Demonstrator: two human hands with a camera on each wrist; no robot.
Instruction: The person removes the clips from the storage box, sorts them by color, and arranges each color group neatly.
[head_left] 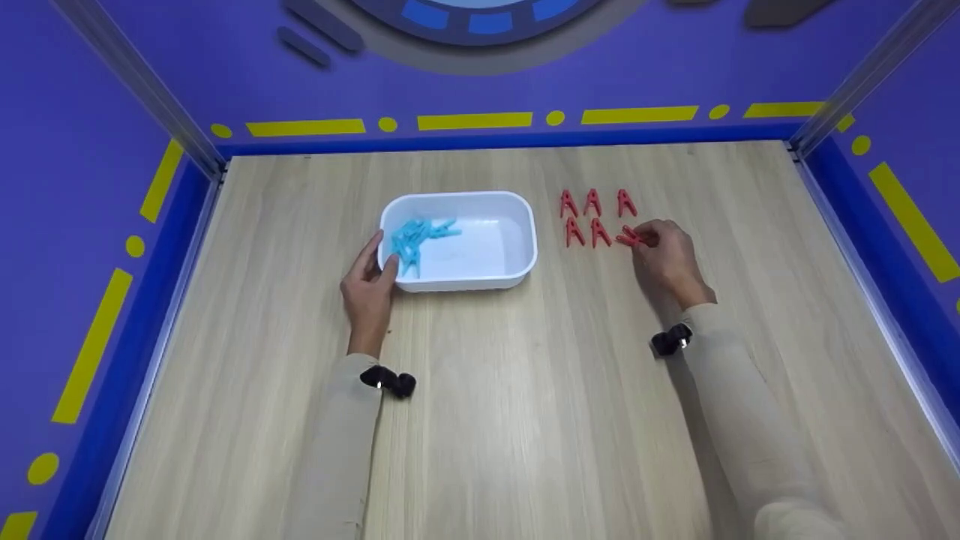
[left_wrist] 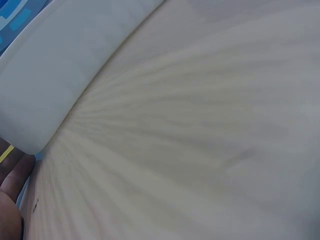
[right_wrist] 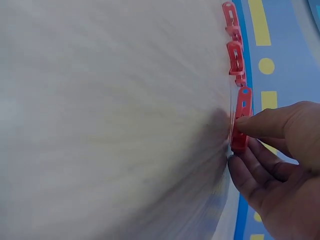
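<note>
At its left end, the white tray (head_left: 480, 283) is gripped by my left hand (head_left: 369, 289), thumb over the near rim and fingers along the outer side. Several light-blue clothespins (head_left: 411, 236) lie piled in the tray's left part. To the right of the tray, my right hand (head_left: 670, 259) pinches a red clothespin (head_left: 628, 237) between thumb and fingers at the table surface. In the right wrist view the thumb of the right hand (right_wrist: 285, 165) presses on that clothespin (right_wrist: 243, 107). Beside it, other red clothespins (head_left: 593, 202) lie in two rows.
The wooden table (head_left: 495, 390) has a blue-purple wall (head_left: 480, 90) with yellow marks behind it and panels at both sides. Metal posts (head_left: 847, 82) stand at the back corners. Each wrist carries a small black device (head_left: 388, 381).
</note>
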